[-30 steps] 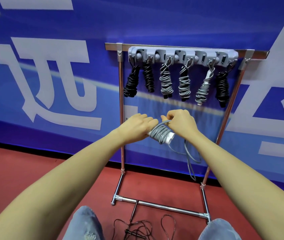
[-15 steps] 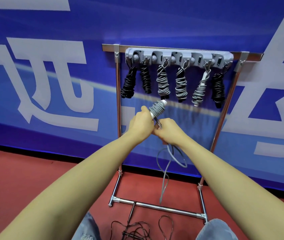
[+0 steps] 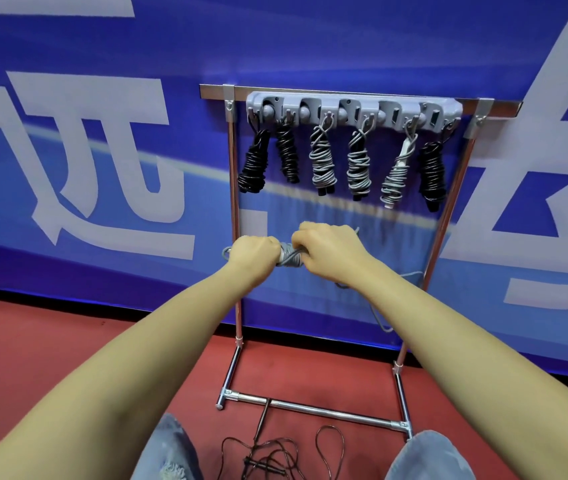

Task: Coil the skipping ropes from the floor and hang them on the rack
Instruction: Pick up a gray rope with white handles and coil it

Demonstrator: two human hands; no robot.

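Note:
A grey skipping rope (image 3: 289, 258), partly wound into a bundle, sits between my two hands in front of the rack. My left hand (image 3: 254, 254) grips the bundle's left end. My right hand (image 3: 327, 249) pinches the cord over the bundle, and the loose tail hangs down under my right forearm. The metal rack (image 3: 232, 202) carries a grey hook bar (image 3: 351, 110) with several coiled ropes, black and grey, hanging from it. A black skipping rope (image 3: 275, 455) lies loose on the floor between my knees.
A blue banner with large white characters (image 3: 102, 161) covers the wall behind the rack. The floor (image 3: 33, 341) is red. The rack's base bar (image 3: 310, 408) lies just beyond my knees, which are in blue jeans.
My hands have lowered the grey bundle from an upright tilt to level and the right hand has come up over it, winding more cord on. The hanging tail is shorter.

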